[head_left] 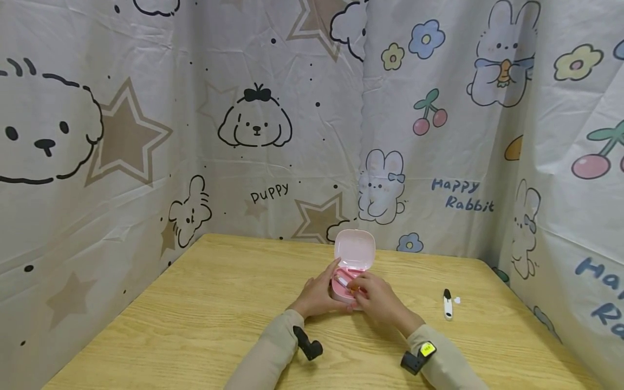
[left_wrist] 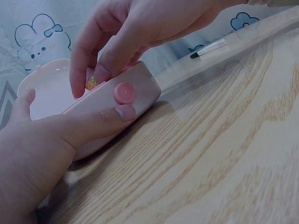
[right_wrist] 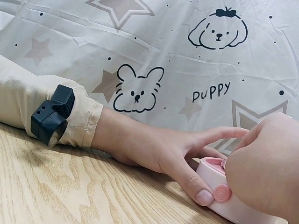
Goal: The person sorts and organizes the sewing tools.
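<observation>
A pink case (head_left: 344, 295) stands on the table with its lid (head_left: 355, 249) raised at the back. My left hand (head_left: 319, 295) grips the case from the left, its thumb along the front beside a round pink button (left_wrist: 124, 93). From the right, my right hand (head_left: 377, 298) reaches into the case. Its thumb and fingers pinch a small gold glittery piece (left_wrist: 92, 83), mostly hidden by the fingertips. A small white stick-like thing (head_left: 342, 281) shows inside the case between the hands.
To the right on the wooden table (head_left: 219, 292) lies a slim white thing with a black end (head_left: 447, 304). Beside it is a tiny white piece (head_left: 457, 300). A printed curtain (head_left: 273, 168) hangs behind the table and along both sides.
</observation>
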A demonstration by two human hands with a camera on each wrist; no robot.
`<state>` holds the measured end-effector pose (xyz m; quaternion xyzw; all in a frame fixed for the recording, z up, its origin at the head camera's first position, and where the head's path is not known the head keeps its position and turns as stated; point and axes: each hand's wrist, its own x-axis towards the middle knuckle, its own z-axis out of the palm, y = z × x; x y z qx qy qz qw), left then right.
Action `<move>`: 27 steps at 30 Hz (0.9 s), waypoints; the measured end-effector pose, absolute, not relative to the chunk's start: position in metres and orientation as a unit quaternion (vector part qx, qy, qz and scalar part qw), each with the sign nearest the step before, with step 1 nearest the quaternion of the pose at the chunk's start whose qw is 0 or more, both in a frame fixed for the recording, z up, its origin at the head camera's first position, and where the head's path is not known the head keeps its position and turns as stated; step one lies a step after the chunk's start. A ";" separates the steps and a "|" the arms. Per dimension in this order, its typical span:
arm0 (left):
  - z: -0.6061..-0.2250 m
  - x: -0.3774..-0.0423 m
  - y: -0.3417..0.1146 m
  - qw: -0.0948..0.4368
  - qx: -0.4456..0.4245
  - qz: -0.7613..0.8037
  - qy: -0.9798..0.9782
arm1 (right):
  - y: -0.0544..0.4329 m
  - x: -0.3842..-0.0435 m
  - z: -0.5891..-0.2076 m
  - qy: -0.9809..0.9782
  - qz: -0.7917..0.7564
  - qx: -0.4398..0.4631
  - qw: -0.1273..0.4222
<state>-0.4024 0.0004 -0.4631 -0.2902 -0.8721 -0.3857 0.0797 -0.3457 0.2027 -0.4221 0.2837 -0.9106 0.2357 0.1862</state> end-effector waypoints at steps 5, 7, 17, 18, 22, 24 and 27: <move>-0.462 -0.402 0.000 0.080 -0.290 -0.385 -0.873 | 0.203 -0.347 -0.422 -0.911 0.237 0.281 0.187; -0.462 -0.402 0.000 0.082 -0.291 -0.386 -0.872 | 0.203 -0.347 -0.422 -0.910 0.238 0.282 0.188; -0.461 -0.403 0.000 0.080 -0.291 -0.383 -0.873 | 0.203 -0.348 -0.423 -0.910 0.239 0.281 0.188; -0.461 -0.402 0.000 0.080 -0.292 -0.381 -0.874 | 0.203 -0.348 -0.424 -0.910 0.239 0.281 0.189; -0.460 -0.400 0.000 0.084 -0.299 -0.377 -0.873 | 0.202 -0.347 -0.424 -0.909 0.241 0.280 0.193; -0.459 -0.400 -0.001 0.083 -0.300 -0.374 -0.874 | 0.202 -0.347 -0.425 -0.909 0.242 0.280 0.195; -0.460 -0.400 -0.001 0.081 -0.298 -0.372 -0.875 | 0.203 -0.347 -0.425 -0.908 0.243 0.279 0.194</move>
